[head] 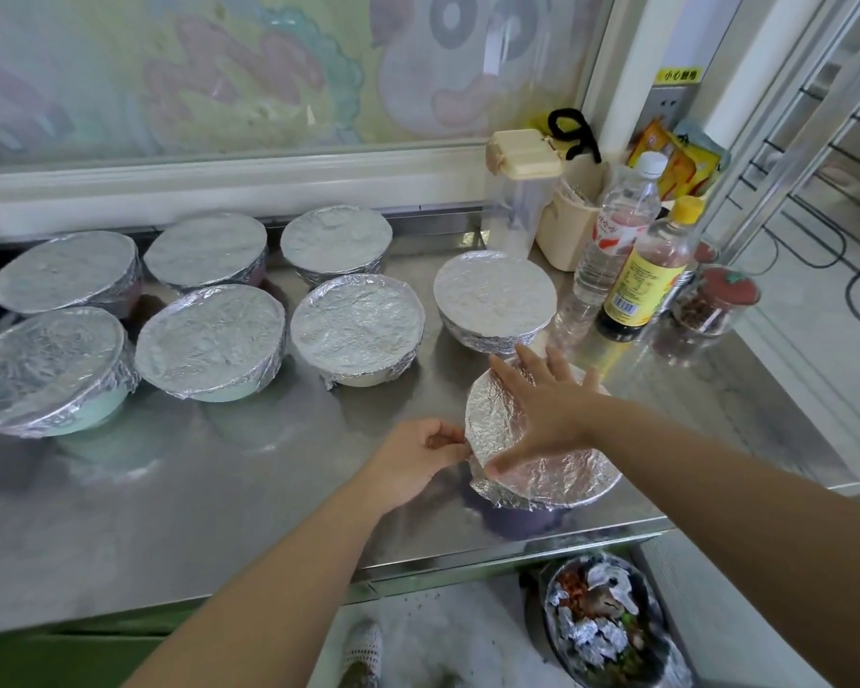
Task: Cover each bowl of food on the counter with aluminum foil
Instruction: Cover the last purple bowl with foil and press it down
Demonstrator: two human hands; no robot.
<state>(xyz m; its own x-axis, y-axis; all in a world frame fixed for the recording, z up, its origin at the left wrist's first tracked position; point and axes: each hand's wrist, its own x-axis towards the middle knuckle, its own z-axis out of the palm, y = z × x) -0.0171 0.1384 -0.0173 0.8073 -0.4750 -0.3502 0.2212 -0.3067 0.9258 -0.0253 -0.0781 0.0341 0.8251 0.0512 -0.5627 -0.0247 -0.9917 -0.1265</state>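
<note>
Pinch grip by the left hand (418, 459) crimps the crinkled silver foil sheet (562, 476) over the round purple bowl (522, 521) as the flat right hand (542, 404) pins it, likely against slipping

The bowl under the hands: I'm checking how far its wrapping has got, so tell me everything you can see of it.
The bowl stands upright near the front edge of the steel counter. Only a purple strip of its wall shows; crinkled silver foil covers the top and folds down over the rim. The right hand lies flat on the foil, fingers spread; the left hand pinches the foil's edge at the left rim. Its contents are hidden.
</note>
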